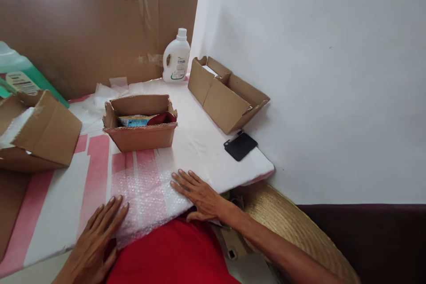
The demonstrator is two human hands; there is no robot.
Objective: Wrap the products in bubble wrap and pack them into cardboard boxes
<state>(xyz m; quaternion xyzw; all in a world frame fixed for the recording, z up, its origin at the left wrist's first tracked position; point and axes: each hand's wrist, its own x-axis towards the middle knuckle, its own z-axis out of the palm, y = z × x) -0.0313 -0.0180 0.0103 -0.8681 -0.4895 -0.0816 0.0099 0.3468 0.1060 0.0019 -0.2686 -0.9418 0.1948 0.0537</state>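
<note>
A clear sheet of bubble wrap [143, 195] lies flat at the table's near edge, its front part hanging slightly over. My left hand [95, 237] rests on its left side, fingers stretched out. On the right side of the sheet, my right hand [196, 195] lies flat with the fingers spread and the thumb by the edge. Neither hand grips anything. Just beyond the sheet stands an open cardboard box [143, 138] with a blue-and-yellow packet [135, 120] and a dark red item [163, 118] inside.
A white jug [177, 60] stands before a tall cardboard panel [100, 40]. Right of it are a divided cardboard box [222, 102] and a black flat item [241, 145]. At left are another box [53, 137] and a green-liquid bottle [36, 75]. A wall borders the right side.
</note>
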